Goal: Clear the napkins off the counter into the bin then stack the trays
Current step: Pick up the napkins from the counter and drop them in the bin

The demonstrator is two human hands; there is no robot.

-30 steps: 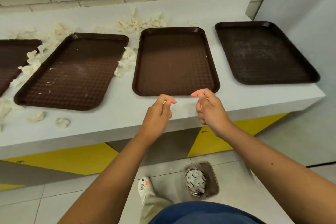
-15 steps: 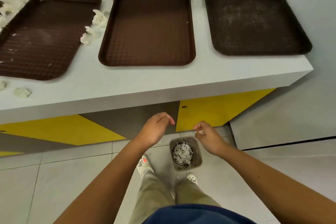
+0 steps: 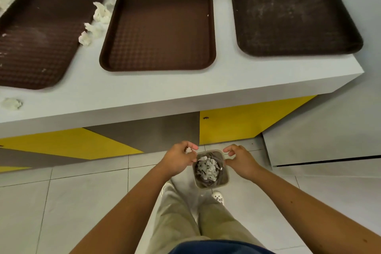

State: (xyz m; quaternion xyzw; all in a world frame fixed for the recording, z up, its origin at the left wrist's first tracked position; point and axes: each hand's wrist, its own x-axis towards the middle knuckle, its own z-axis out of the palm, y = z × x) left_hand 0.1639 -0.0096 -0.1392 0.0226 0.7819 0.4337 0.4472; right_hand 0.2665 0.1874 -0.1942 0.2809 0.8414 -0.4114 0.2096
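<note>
Three brown trays lie on the white counter (image 3: 185, 88): a left tray (image 3: 41, 35), a middle tray (image 3: 162, 24) and a right tray (image 3: 288, 10). Crumpled white napkins (image 3: 97, 22) sit between the left and middle trays, more lie along the back, and one napkin (image 3: 11, 103) rests near the front left edge. A small bin (image 3: 223, 179) holding napkin pieces stands on the floor. My left hand (image 3: 178, 159) hovers at the bin's left rim, pinching a small napkin scrap (image 3: 188, 150). My right hand (image 3: 240, 160) is at the bin's right rim, fingers parted, holding nothing.
The counter front has yellow and grey panels (image 3: 243, 121). A grey wall panel (image 3: 329, 140) stands to the right of the counter. My legs and white shoes (image 3: 218, 197) are on the tiled floor just behind the bin.
My view tipped down from the counter to the floor. Both hands dropped from the counter edge to the rim of the bin, which now looks closer.
</note>
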